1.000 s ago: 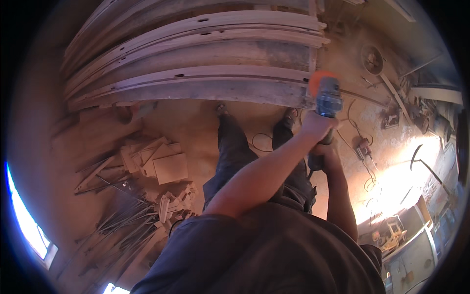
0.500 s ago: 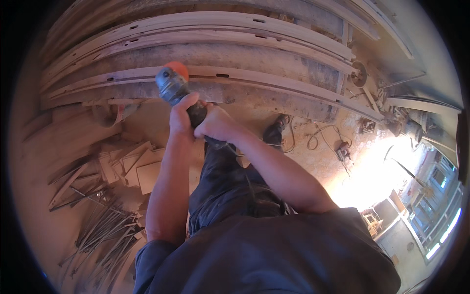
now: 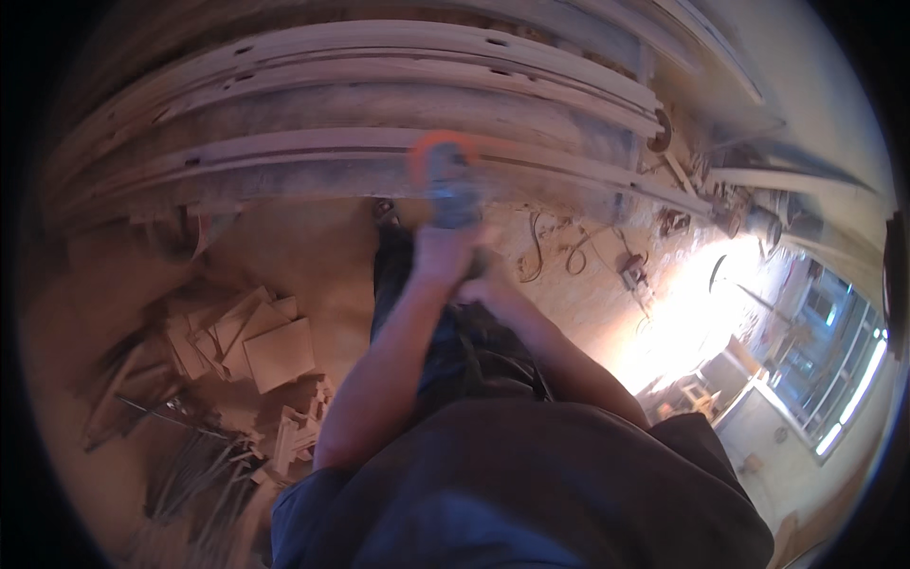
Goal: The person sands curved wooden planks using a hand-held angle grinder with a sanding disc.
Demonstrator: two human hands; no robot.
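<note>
With both hands I hold an angle grinder, blurred by motion, its orange disc at the far end. My left hand is wrapped round the body just behind the head. Closer to me, my right hand is closed round the rear of the tool. The disc overlaps the nearest long wooden rail, which has slots cut in it; whether they touch I cannot tell. Further away, two more slotted rails lie side by side across the bench.
Thin wooden panels lie in a loose pile on the floor at left. Nearer stand bundled thin rods and offcuts. A cable and a small dark tool lie on the floor at right, beside bright sunlight.
The grinder and both hands have moved right along the nearest rail and slightly toward me. My body and view have shifted too. Both hands keep their hold.
</note>
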